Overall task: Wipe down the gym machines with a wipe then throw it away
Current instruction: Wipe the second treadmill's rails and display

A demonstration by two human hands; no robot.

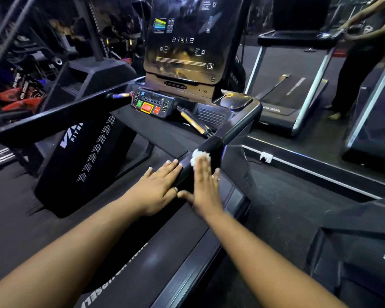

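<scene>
Your right hand [206, 185] lies flat, pressing the white wipe [198, 157] on the treadmill's right handrail [211, 150]; your left hand [158, 185] rests open, steadying it; keep even pressure along the rail

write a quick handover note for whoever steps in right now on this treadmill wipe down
Right hand: flat, pressing the white wipe onto the treadmill's right handrail.
Left hand: open, empty, resting flat against the same rail just beside the right hand.
Done: cannot tell from this view how much has been wiped; the wipe sits partway along the rail.
Left: finish the rail, do the button panel, the screen and the left rail, then bin the wipe. No bin is in view.
</scene>
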